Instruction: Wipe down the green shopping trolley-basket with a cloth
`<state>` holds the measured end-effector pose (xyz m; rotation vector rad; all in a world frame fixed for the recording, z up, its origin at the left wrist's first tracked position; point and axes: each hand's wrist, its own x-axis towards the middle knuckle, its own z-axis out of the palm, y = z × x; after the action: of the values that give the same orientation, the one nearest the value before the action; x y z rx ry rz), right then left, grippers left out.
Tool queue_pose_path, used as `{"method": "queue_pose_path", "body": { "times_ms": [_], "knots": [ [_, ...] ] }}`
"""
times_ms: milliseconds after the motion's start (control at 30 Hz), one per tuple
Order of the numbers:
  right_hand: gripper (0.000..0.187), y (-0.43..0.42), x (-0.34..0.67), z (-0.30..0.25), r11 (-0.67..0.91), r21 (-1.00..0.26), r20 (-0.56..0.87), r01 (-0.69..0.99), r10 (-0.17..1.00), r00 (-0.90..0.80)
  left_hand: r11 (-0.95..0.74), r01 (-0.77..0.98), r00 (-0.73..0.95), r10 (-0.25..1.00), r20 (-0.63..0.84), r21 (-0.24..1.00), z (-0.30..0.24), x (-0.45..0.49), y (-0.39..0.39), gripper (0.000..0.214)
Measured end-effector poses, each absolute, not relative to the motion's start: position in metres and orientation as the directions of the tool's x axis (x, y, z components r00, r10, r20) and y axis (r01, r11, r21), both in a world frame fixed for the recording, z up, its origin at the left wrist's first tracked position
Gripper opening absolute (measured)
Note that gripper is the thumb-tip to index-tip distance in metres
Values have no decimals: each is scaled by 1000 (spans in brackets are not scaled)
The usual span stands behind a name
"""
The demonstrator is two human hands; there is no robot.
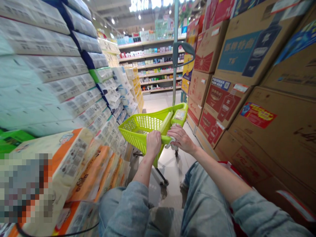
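Hands at a shopping cart in a store aisle, seen from the head, left to right. Far left: tissue packs (49, 69) stacked high in printed wrap, with orange-banded packs (91, 171) lower down; the nearest pack is pixelated and cannot be read. Center: the cart (138, 126), a lime-green mesh basket on a metal pole (175, 33) with casters (163, 182), stands on the tiled floor (168, 174) directly ahead of the person, between the tissue and the cartons. The left hand (153, 143) grips the near rim, its fingers (154, 135) curled over and pressed together. A green bar (166, 122) lies across the top of the basket, just beside a label (180, 115) at the far corner. The right hand (181, 139) lies just right of the left, its fingers (184, 135) slightly spread and bent over a crumpled white item (171, 140) at the rim; whether they pinch it cannot be told. Background: shelves (150, 62) of boxed goods at the aisle's end. Far right: stacked cartons (247, 49) of printed cardboard. Bottom: jeans (204, 207) on the person's legs.
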<state>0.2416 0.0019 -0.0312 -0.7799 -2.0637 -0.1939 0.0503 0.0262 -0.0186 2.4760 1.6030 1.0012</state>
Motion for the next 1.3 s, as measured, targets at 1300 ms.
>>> {"method": "queue_pose_path", "body": {
  "times_ms": [1300],
  "knots": [
    [31, 0, 201, -1, 176, -4, 705, 984, 698, -122, -497, 807, 315, 819, 479, 320, -20, 80, 22, 38]
  ]
}}
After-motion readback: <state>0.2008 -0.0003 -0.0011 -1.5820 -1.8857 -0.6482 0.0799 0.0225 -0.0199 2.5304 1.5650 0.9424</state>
